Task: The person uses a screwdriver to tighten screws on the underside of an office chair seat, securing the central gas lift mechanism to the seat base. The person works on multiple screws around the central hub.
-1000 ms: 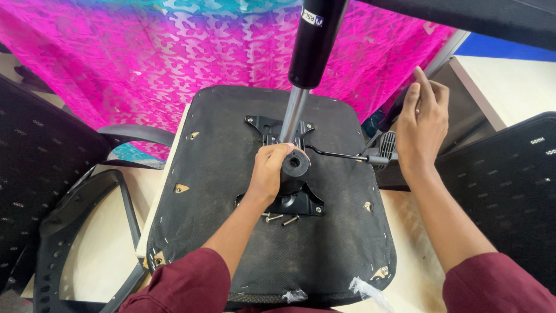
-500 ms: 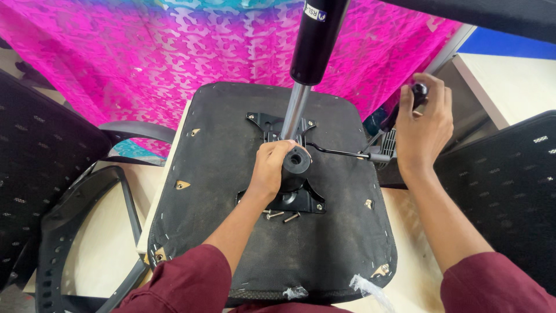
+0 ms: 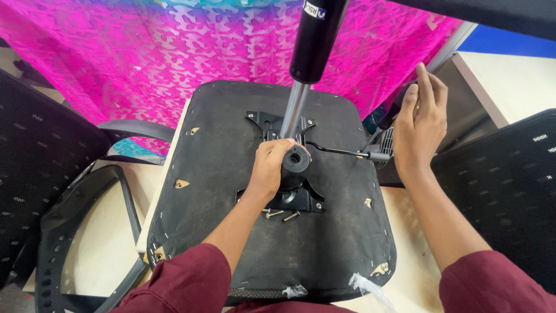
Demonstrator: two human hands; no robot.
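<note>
Where hands rest, two loose screws (image 3: 282, 215)

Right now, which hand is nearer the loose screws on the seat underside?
Left. The left hand grips the black mechanism just above the loose screws; the right hand is raised off the seat's right edge.

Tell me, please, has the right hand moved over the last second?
Yes. The right hand has risen and opened beside the seat edge, its fingers now stretched toward the pink cloth.
</note>
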